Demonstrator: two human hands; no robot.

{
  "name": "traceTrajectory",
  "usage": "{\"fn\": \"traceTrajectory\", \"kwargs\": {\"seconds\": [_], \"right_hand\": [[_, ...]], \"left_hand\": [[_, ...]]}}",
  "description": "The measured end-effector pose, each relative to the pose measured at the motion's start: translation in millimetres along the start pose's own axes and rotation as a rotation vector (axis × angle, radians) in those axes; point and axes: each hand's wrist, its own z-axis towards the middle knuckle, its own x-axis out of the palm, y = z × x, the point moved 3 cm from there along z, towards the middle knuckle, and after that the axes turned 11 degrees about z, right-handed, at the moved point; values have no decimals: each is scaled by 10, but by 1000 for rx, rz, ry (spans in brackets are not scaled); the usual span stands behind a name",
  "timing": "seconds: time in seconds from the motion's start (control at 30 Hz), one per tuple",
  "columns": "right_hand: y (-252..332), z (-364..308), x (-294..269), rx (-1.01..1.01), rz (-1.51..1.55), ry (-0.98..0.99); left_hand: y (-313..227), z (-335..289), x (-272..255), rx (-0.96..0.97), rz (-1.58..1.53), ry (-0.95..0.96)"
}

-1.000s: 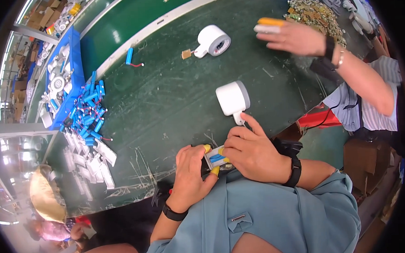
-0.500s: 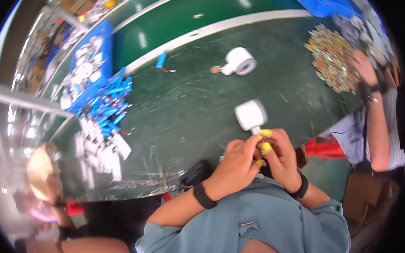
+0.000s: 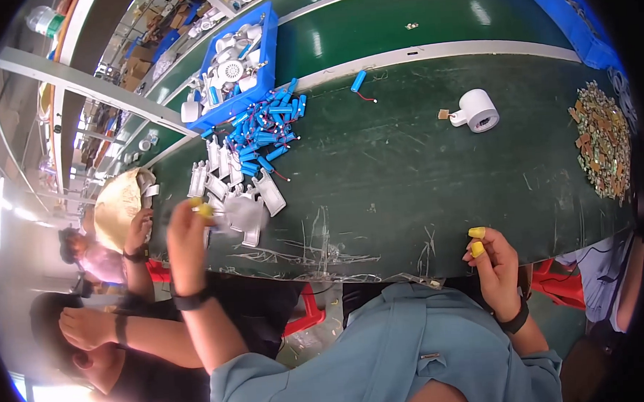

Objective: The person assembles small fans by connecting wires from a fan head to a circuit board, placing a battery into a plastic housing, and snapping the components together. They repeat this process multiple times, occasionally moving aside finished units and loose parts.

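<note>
My left hand (image 3: 186, 241), smeared by motion, is raised over the left part of the green table. A blurred white rounded housing (image 3: 245, 214) extends from its fingertips, above flat white plastic pieces (image 3: 269, 193). My right hand (image 3: 497, 268) is at the table's front edge, thumb and forefinger slightly apart with nothing between them. Yellow finger covers are on fingers of both hands. Farther off stands a white cup-shaped housing (image 3: 482, 107), with a small brown board (image 3: 443, 114) beside its stub.
Blue wired cells (image 3: 264, 137) are heaped before a blue bin (image 3: 272, 36) of white parts. One blue cell (image 3: 359, 80) lies apart. Small circuit boards (image 3: 603, 142) are piled far right. At left, a co-worker's hand (image 3: 138, 231) is near a yellowish bag (image 3: 118, 201).
My hands have parted: the left swung left with the white housing, while the right moved slightly right and let go. The view has turned leftward.
</note>
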Motion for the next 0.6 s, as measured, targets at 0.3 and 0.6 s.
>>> {"fn": "traceTrajectory", "kwargs": {"seconds": [0.3, 0.6], "right_hand": [[69, 25, 64, -117, -166, -31], [78, 39, 36, -109, -307, -16]], "left_hand": [[1663, 1027, -802, -124, 475, -265], [-1259, 340, 2114, 701, 10, 334]]}}
